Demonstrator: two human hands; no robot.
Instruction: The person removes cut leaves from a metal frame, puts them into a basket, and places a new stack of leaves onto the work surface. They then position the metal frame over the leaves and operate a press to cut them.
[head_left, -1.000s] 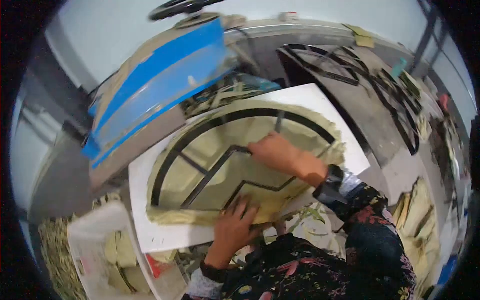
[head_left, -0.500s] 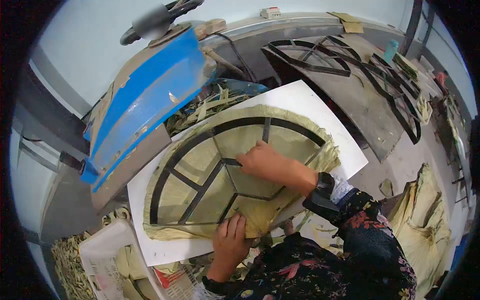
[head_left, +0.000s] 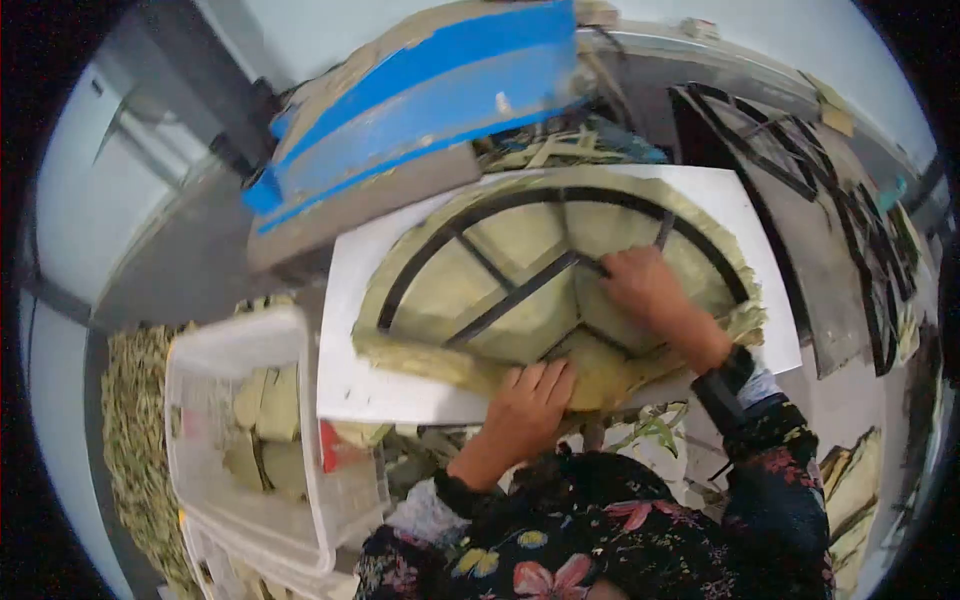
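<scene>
A black fan-shaped frame (head_left: pixel 513 298) with inner ribs lies on a pale green leaf-like sheet (head_left: pixel 510 240), whose uneven edge spreads beyond the frame. Both rest on a white board (head_left: pixel 375 397). My right hand (head_left: pixel 645 285) has its fingers curled on the frame's inner rib, right of its centre; whether it pinches the rib is hidden. At the near edge my left hand (head_left: pixel 528 408) presses on the sheet, fingers side by side and pointing away from me. What lies under its fingertips cannot be made out.
At the left stands a white plastic basket (head_left: pixel 312 440) with leaf pieces, beside a heap of dry strips (head_left: pixel 145 430). A blue-and-tan machine (head_left: pixel 430 95) is behind the board. More black frames (head_left: pixel 770 140) lie on a dark panel (head_left: pixel 835 330) at the right.
The view has swung left, so the board appears further right and more of the basket shows. Both hands remain at about the same places on the frame and sheet.
</scene>
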